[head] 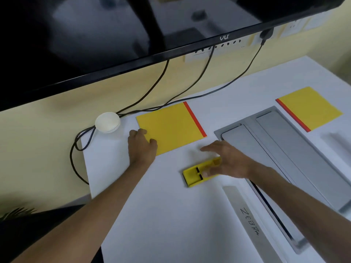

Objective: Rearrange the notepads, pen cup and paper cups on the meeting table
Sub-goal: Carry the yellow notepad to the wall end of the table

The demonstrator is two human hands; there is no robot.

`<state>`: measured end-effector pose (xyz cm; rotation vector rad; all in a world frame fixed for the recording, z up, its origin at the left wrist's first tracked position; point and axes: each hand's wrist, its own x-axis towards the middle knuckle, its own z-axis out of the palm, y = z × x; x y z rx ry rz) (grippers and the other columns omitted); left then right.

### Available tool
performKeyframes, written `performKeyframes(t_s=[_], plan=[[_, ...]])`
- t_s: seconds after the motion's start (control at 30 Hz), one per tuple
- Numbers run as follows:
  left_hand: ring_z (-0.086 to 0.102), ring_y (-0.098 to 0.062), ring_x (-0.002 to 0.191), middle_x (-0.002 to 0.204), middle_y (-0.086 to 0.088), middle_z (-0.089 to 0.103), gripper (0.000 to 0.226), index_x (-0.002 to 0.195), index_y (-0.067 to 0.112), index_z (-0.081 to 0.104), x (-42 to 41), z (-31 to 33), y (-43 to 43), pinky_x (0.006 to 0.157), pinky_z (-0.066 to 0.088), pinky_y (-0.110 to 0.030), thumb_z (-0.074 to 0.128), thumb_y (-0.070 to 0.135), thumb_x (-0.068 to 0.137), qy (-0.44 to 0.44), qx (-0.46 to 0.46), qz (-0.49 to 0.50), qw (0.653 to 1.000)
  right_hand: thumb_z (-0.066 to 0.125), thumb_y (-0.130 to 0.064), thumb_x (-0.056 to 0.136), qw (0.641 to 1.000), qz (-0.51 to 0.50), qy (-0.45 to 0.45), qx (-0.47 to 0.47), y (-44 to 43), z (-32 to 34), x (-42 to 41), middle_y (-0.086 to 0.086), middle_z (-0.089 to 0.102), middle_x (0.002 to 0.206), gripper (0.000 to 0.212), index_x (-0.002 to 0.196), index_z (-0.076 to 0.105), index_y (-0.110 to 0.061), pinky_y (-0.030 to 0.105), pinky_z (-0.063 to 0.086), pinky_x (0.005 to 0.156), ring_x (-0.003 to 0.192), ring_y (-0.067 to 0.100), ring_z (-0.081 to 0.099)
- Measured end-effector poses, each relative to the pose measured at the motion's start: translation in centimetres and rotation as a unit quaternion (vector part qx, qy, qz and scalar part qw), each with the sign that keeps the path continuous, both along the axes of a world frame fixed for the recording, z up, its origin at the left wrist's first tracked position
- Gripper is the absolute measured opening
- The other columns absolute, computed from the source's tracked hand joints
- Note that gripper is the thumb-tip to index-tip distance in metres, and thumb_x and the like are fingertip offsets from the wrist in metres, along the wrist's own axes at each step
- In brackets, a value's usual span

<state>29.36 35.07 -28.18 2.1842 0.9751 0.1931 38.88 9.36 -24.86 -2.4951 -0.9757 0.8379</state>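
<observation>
Your left hand (141, 144) gripped the near corner of the yellow notepad (171, 126) on the white tabletop (161, 205). Your right hand (226, 162), fingers loosely straight, rested on the pen cup (193, 174), lying flat just nearer than the notepad. Sliding both flat seemed safest.

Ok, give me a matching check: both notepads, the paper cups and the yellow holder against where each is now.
1 left notepad
2 right notepad
3 paper cups
4 yellow holder

a under the right hand
b stacked at the far left corner of the table
c corner held by the left hand
d right of the grey panel, untouched

Pairs: 1-c, 2-d, 3-b, 4-a
</observation>
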Motion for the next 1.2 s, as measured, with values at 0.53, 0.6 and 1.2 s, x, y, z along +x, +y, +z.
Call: performKeyframes(t_s=[0.53,0.6,1.2], plan=[[0.037,-0.03,0.144,0.154,-0.012,0.042,0.059,0.145,0.015,0.049,2.9,-4.4,-5.4,0.117,0.027,-0.049,0.056,0.044,0.094,-0.007,0.241,-0.348,0.906,0.074,-0.027,0.08,0.982,-0.006,-0.189,-0.017,-3.9,1.4,1.9,0.002,0.063,0.118,0.057,0.134,0.055,-0.027,0.04,0.045,0.093,0.113,0.026,0.056],[0.032,-0.03,0.147,0.157,-0.011,0.038,0.062,0.148,0.016,0.044,3.1,-5.0,-6.1,0.119,0.023,-0.051,0.045,0.05,0.096,0.0,0.271,-0.335,0.902,0.076,-0.026,0.079,0.981,-0.079,-0.178,0.006,-4.4,1.4,2.9,0.006,0.066,0.115,0.055,0.131,0.059,-0.024,0.044,0.049,0.091,0.111,0.03,0.059],[0.029,-0.023,0.148,0.156,-0.009,0.04,0.063,0.146,0.017,0.048,3.4,-7.8,-6.5,0.12,0.023,-0.051,0.039,0.054,0.095,-0.052,0.331,-0.272,0.902,0.066,-0.049,0.079,0.949,-0.241,-0.204,-0.002,7.4,-3.6,13.2,0.002,0.055,0.085,0.037,0.094,0.056,-0.017,0.034,0.038,0.062,0.081,0.027,0.055]])
